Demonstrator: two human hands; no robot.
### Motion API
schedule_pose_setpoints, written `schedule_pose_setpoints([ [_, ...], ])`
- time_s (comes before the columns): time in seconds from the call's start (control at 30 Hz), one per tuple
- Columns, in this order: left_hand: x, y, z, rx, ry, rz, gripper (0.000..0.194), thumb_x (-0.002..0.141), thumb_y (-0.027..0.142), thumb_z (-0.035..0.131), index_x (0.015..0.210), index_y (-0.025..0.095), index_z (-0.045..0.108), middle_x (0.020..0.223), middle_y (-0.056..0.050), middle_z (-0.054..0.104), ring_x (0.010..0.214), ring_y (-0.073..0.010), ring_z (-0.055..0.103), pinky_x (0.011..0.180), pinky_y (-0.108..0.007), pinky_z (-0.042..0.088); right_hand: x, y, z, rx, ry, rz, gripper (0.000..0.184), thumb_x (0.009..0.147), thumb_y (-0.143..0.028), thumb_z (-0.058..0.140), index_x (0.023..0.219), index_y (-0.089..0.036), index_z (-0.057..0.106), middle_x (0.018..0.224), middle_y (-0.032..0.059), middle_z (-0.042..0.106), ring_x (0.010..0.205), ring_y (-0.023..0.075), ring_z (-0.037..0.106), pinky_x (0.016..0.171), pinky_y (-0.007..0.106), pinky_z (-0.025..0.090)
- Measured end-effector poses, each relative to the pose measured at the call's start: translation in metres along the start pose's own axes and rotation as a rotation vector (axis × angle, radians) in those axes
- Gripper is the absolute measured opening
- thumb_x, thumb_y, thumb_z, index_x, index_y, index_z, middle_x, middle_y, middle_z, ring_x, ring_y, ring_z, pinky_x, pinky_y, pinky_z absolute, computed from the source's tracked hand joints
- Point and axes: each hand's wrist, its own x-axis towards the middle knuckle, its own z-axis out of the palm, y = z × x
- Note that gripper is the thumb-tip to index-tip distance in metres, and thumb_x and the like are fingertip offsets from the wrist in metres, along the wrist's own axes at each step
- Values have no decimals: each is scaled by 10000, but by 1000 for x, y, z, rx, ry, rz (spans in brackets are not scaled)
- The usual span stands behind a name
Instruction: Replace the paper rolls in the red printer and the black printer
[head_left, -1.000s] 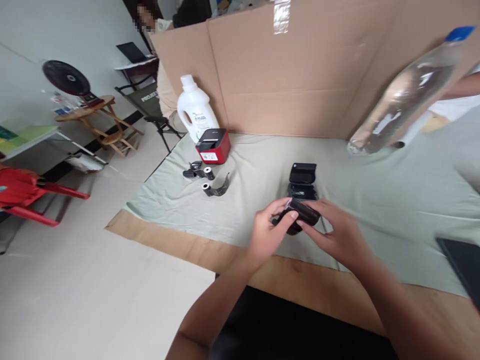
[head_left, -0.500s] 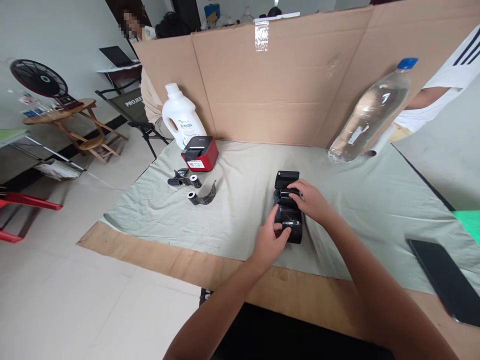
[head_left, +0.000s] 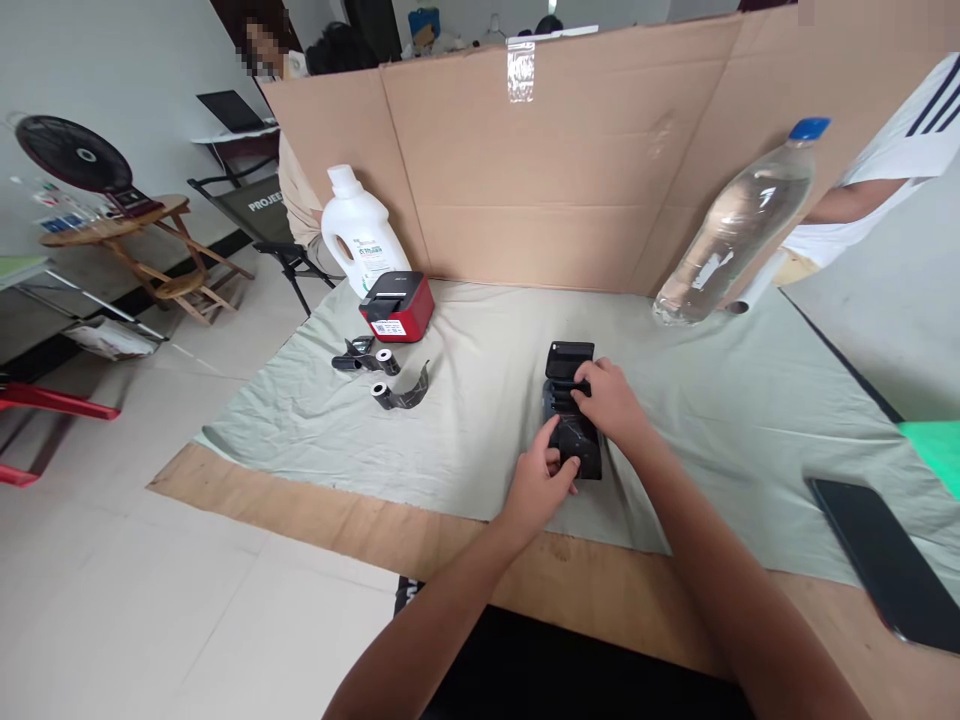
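A small black printer-like device (head_left: 551, 395) stands on the cloth with its lid (head_left: 570, 360) raised at the far end. From its near side a glossy black paper strip (head_left: 582, 445) runs toward me. My left hand (head_left: 536, 478) is closed on the strip's left edge, thumb on top and fingers beneath. At the device's right side, my right hand (head_left: 611, 400) has thumb and fingers bent over the compartment, pinching a dark roll there that its fingers partly cover. Left of the device lie two small black paper rolls (head_left: 382, 396) with curling tails.
A red and black box-shaped device (head_left: 399, 306) and a white jug (head_left: 364, 235) stand at the back left. A clear bottle (head_left: 742, 230) leans against the cardboard panel (head_left: 555, 170). A phone (head_left: 889, 560) lies at the right edge. People sit behind the panel.
The black strip now lies lower and flatter, where it bulged up before. My right fingers have shifted slightly at the compartment, and the roll shows less. The lid stays raised.
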Motion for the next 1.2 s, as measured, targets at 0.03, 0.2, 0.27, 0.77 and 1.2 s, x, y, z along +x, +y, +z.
schedule_pose_setpoints([
  [0.03, 0, 0, 0, 2, -3, 4, 743, 912, 301, 635, 1591, 233, 342, 686, 46, 557, 584, -132, 613, 604, -246, 481, 0, 0, 1, 38, 49, 31, 162, 839, -236, 597, 999, -216, 589, 1040, 111, 571, 963, 293, 565, 889, 453, 501],
  [0.2, -3, -2, -1, 44, -12, 18, 788, 886, 278, 630, 1609, 227, 319, 654, 51, 560, 551, -128, 578, 584, -243, 476, 1, 2, 5, 263, 201, 79, 486, 891, -322, 550, 1344, -160, 478, 1321, 191, 547, 855, 238, 615, 934, 478, 520],
  [0.27, -4, -3, -2, 64, -29, 20, 840, 868, 267, 638, 1627, 227, 278, 663, 43, 590, 541, -127, 576, 576, -240, 478, 3, 3, 4, 308, 183, 56, 557, 912, -343, 526, 1433, -170, 435, 1397, 195, 543, 801, 216, 618, 937, 480, 524],
  [0.77, -2, -10, -5, 244, 0, -26, 978, 849, 287, 632, 1654, 155, 92, 609, 70, 585, 558, -142, 518, 579, -246, 450, -12, 1, -57, 210, -239, -134, 213, 890, -249, 588, 1097, -243, 635, 1148, 71, 587, 778, 193, 618, 796, 390, 531],
  [1.2, -16, -9, -6, 128, -7, -145, 941, 881, 379, 648, 1644, 112, 168, 552, 95, 471, 407, -111, 390, 414, -231, 375, -8, -6, -53, 85, -328, -104, 275, 906, -235, 579, 1173, -236, 645, 1216, 97, 596, 863, 219, 665, 874, 410, 530],
])
